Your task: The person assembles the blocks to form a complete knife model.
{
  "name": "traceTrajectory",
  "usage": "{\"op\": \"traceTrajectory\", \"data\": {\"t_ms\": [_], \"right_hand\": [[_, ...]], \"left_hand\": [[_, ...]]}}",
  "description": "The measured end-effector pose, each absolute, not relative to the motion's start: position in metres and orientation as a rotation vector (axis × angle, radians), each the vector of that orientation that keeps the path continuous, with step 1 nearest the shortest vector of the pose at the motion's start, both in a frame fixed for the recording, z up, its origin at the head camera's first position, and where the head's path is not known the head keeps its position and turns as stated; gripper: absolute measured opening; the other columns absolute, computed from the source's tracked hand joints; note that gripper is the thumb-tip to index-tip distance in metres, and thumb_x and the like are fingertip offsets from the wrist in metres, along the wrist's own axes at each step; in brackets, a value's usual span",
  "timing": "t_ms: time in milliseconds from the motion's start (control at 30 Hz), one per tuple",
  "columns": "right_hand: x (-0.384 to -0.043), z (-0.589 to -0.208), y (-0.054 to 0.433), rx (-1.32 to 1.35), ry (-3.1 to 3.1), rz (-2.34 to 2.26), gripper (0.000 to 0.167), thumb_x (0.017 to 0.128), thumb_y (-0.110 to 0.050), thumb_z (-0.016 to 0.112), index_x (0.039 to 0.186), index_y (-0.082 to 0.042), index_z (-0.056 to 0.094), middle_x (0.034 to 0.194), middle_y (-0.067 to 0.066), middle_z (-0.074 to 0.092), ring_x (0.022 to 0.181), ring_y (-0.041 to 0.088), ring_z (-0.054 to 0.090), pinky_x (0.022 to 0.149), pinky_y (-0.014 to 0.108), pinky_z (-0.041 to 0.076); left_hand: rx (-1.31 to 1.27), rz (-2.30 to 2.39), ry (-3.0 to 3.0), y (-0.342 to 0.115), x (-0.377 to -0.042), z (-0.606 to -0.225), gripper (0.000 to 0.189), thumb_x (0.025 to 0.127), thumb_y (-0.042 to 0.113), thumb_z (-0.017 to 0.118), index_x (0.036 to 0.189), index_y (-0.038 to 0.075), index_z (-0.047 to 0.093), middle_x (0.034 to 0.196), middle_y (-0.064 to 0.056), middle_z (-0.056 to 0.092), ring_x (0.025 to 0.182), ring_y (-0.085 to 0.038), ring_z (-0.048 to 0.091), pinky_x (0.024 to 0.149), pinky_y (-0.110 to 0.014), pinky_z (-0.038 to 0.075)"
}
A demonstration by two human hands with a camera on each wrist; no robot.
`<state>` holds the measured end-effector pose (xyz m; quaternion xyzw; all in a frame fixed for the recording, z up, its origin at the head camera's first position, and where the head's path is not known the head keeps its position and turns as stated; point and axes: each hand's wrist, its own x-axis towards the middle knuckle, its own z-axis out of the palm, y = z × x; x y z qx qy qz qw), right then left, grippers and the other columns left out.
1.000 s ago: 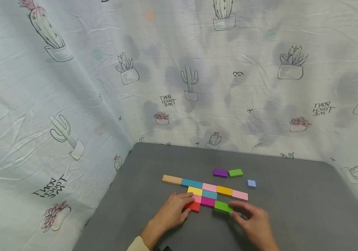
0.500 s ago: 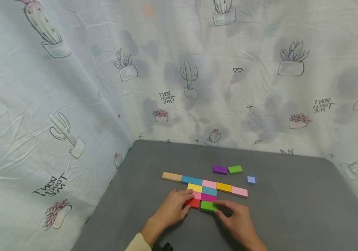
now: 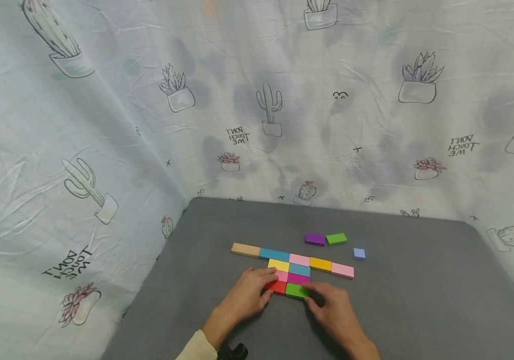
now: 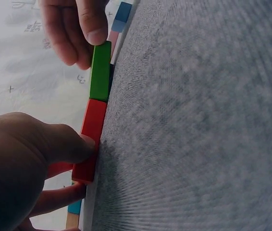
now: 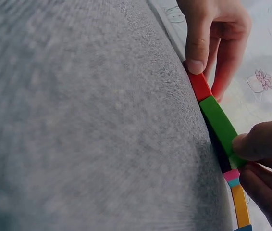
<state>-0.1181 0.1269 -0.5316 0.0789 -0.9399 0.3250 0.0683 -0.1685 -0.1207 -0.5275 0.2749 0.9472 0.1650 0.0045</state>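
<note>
At the near left of the block layout, my left hand (image 3: 245,295) holds a red block (image 3: 277,287), thumb on its near face. Its fingertips reach over a pink block (image 3: 282,276) behind. My right hand (image 3: 335,307) pinches the right end of a green block (image 3: 295,291) between thumb and fingers. The green block meets the red one end to end, in front of a magenta block (image 3: 299,278). A dark strip shows beneath the green block (image 5: 217,122) in the right wrist view. Yellow (image 3: 278,265) and teal (image 3: 299,270) blocks lie behind these.
Behind runs a row with a tan block (image 3: 245,249), a blue block (image 3: 274,254), an amber block (image 3: 321,264) and two pink ones. Farther back lie a purple block (image 3: 315,239), another green block (image 3: 336,239) and a small light-blue block (image 3: 359,253). A cactus-print curtain (image 3: 293,110) borders the grey table (image 3: 419,285).
My right hand has brought the green block leftward, from beside the magenta block to the red block's right end. My left hand has stayed on the red block. The head view has tilted slightly.
</note>
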Motion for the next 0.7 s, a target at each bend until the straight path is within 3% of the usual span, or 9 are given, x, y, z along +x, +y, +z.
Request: {"op": "traceTrajectory", "data": {"t_ms": [700], "right_hand": [[-0.1236,-0.5305,0.1287,0.388,-2.8,0.858,0.037,0.082,-0.006,0.096,0.116,-0.015,0.084,0.111,-0.004,0.082,0.106,0.014,0.077,0.097,0.04,0.065]], "left_hand": [[0.87,0.54,2.951,-0.119,-0.1702,-0.5267,0.051,0.097,0.028,0.086,0.145,0.018,0.073,0.155,-0.002,0.067,0.142,-0.025,0.064,0.12,-0.061,0.049]]}}
